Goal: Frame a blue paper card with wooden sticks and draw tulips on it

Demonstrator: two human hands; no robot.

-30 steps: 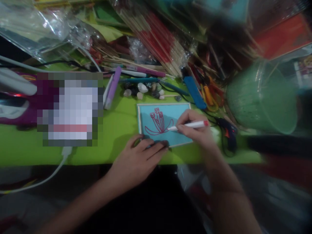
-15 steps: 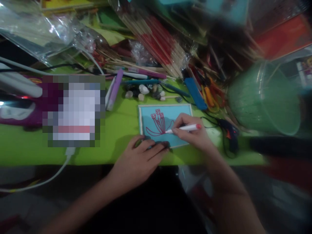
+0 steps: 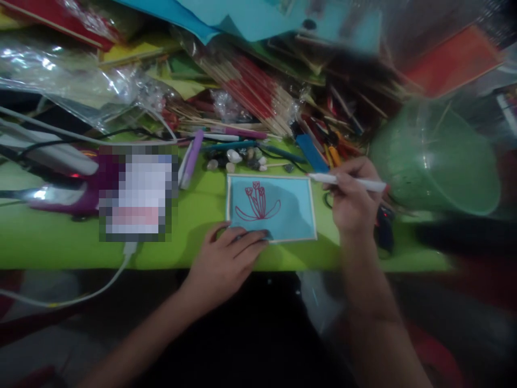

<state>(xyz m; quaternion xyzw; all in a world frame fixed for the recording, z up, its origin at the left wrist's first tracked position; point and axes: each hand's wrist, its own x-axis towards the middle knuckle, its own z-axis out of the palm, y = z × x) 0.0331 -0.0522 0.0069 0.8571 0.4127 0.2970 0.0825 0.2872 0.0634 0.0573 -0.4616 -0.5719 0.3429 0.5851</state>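
A light blue card (image 3: 291, 207) with a pale border lies on the lime green table top (image 3: 48, 242). Red flowers with curved leaves are drawn on it. My left hand (image 3: 228, 256) rests with fingers stretched flat on the card's near left corner. My right hand (image 3: 353, 202) is closed round a white marker (image 3: 347, 181), lifted to the right of the card. The marker's tip points left, just past the card's top right corner and clear of the drawing.
A green plastic bucket (image 3: 436, 161) lies tipped at the right. Bundles of wooden sticks (image 3: 250, 91), small pebbles (image 3: 238, 157), pens, a blue tool (image 3: 311, 153) and plastic bags crowd the back. A purple device (image 3: 60, 188) with cables sits left. A glue gun (image 3: 383, 226) lies beyond my right wrist.
My right hand has lifted the marker off the drawing and moved it right, off the card. My left hand stays on the card. The view has tilted slightly.
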